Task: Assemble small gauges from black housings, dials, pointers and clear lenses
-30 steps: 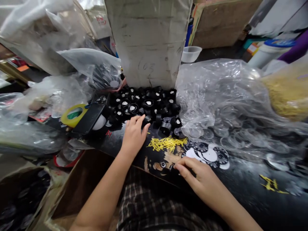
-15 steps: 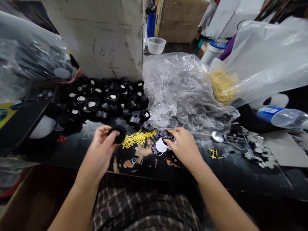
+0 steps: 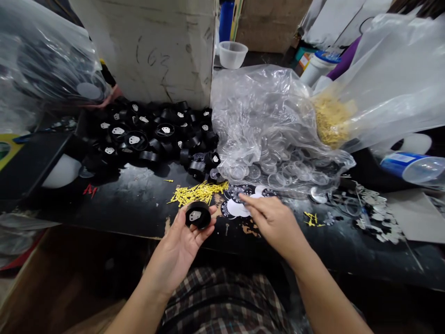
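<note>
In my left hand (image 3: 181, 236) is a round black housing (image 3: 197, 216), its open side up and a small silver plate showing inside. The fingers wrap around its rim from below. My right hand (image 3: 274, 220) is over a loose pile of flat dial discs, some black with white markings and some showing plain white (image 3: 236, 209). Its fingertips are closed at the edge of a black dial disc (image 3: 237, 193); the thumb is mostly hidden. Just behind the housing lies a heap of thin yellow pointers (image 3: 198, 192).
Many black housings (image 3: 149, 157) are heaped at the back left. Behind the discs a plastic bag (image 3: 264, 111) spills clear round covers. Small red pointers (image 3: 89, 189) lie left; a few yellow ones (image 3: 312, 219) and silver plates (image 3: 377, 213) lie right, near a plastic bottle (image 3: 413, 167).
My left hand has brought the housing right and nearer to me, turning its open side up. My right hand's fingers have come together over the discs. The view has shifted slightly.
</note>
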A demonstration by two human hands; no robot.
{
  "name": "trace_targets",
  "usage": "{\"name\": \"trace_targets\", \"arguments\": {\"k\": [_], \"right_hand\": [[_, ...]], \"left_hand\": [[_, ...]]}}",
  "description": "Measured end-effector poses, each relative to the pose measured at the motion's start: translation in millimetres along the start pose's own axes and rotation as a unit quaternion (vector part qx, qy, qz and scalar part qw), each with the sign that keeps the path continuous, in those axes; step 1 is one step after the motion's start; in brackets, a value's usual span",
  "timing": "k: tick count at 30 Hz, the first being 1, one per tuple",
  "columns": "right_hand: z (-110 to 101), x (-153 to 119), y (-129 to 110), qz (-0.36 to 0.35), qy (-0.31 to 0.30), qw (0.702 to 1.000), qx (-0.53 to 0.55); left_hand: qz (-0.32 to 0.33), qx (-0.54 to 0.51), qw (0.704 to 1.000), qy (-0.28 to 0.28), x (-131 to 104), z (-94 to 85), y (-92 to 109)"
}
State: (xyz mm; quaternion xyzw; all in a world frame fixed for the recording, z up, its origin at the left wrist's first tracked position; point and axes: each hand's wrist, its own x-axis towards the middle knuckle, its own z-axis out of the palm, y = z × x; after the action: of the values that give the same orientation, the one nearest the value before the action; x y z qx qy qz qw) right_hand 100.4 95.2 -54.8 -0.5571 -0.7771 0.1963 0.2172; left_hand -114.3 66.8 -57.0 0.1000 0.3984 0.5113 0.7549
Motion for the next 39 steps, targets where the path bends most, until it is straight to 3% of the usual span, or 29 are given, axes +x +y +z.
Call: {"name": "trace_targets", "arguments": {"k": [3,8,11,13,19,24,30,35,37,39], "right_hand": [[5,-2,-22,0.004,-0.060,0.985,0.163],[12,-3,-31,0.105,-0.037,0.946,0.306],[12,-4,-31,0.146,-0.023,0.929,0.338],[11,-4,-36,0.151,0.001,0.935,0.321],[10,0,-56,0.082,0.052,0.969,0.226],[12,1,-52,0.143,0.000,0.964,0.223],[13,-4,-50,0.142,-0.026,0.965,0.218],[16,1,-50,0.098,-0.070,0.964,0.235],[21,12,-46,0.046,-0.075,0.981,0.174],[28,27,-42,-0.005,-0.069,0.997,0.041]], "left_hand": [[-0.007,0.005,1.000,-0.017,-1,4.0,-4],[0.035,0.050,0.998,0.005,-3,3.8,-10],[0.045,0.055,0.997,0.017,-2,5.6,-12],[0.034,0.060,0.998,0.011,-3,8.8,-15],[0.043,0.104,0.993,-0.033,-6,13.6,-30],[0.058,0.186,0.980,-0.040,-6,8.9,-31],[0.046,0.157,0.985,-0.050,-6,8.0,-31],[0.058,0.202,0.977,-0.019,-7,-6.0,-26],[0.081,0.194,0.978,0.011,-7,-11.6,-20],[0.100,0.160,0.981,0.045,-7,-15.1,-14]]}}
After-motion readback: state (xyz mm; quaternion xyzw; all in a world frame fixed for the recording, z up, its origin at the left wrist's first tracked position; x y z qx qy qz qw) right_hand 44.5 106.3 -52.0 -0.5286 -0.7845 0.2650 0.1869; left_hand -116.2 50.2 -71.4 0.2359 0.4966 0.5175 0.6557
